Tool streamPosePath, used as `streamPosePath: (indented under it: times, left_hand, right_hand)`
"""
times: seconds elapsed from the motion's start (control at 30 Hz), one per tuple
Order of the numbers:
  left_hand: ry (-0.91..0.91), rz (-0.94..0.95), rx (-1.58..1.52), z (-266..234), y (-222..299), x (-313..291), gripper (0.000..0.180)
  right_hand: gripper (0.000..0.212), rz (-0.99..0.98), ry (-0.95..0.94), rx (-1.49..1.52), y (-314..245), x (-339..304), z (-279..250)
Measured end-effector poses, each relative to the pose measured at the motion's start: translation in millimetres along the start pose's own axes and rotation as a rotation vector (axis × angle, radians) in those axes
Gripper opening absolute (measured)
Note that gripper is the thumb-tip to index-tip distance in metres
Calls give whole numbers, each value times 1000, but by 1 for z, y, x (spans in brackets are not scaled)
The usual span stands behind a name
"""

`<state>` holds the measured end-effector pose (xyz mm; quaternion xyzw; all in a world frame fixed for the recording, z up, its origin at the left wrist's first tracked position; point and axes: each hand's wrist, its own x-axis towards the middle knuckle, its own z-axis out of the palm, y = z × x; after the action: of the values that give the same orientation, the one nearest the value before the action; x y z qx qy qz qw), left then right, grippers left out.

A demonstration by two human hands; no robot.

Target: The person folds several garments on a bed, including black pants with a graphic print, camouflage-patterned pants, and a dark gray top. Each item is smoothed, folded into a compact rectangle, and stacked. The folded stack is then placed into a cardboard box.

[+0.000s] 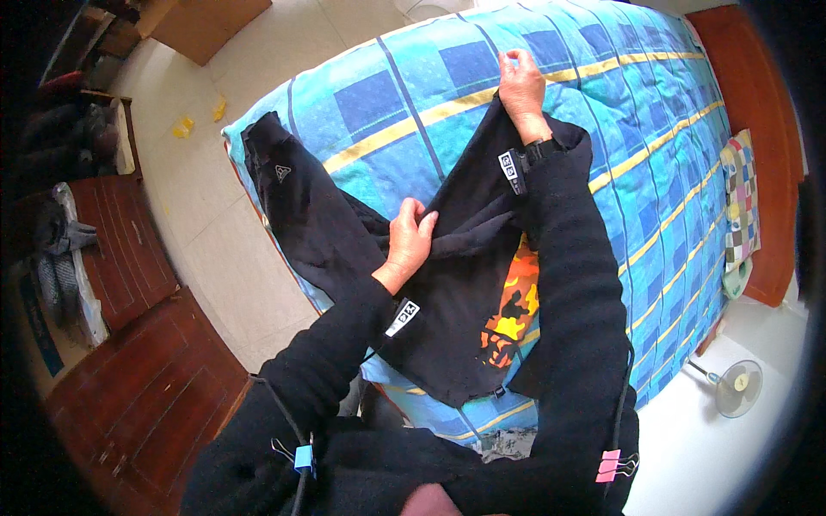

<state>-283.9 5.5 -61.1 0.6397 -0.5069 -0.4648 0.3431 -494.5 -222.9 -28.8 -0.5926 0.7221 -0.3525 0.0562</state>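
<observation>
A black garment point(447, 284) lies spread and partly folded over the bed, with a camouflage panel point(514, 310) in orange and yellow along one side. One long black part of it, likely a sleeve or leg point(288, 198), reaches to the far left and bears a small pale emblem. Near the middle, my left hand point(409, 243) pinches a folded edge of the cloth between thumb and fingers. Farther off and to the right, my right hand point(522, 86) is closed at the upper end of that edge, which runs straight between both hands. The cloth under the right fingers is mostly hidden.
A blue checked quilt point(387, 103) with yellow stripes covers the bed. A reddish-brown headboard point(757, 129) and a patchwork pillow point(740, 198) stand right, with a small fan point(738, 387) below. Brown cabinets point(146, 404) line the left; a cardboard box point(202, 26) sits behind.
</observation>
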Motion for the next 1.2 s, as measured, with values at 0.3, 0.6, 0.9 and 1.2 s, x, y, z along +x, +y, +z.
streamPosePath:
  times: [0.3,0.6,0.9,1.2]
  left_hand:
    - [-87,-157,-91,-2,-15,14,26]
    - [-77,407,36,-20,19,-6,33]
    - [-126,654,386,-28,12,-31,41]
    - [-13,435,276,-16,3,-34,23]
  right_hand:
    - [20,1,-187,387,43,-13,-75]
    - [31,511,-372,-10,64,-233,-189]
    - [17,685,-185,494,58,-218,-159]
    - [18,196,-82,231,32,-57,-66]
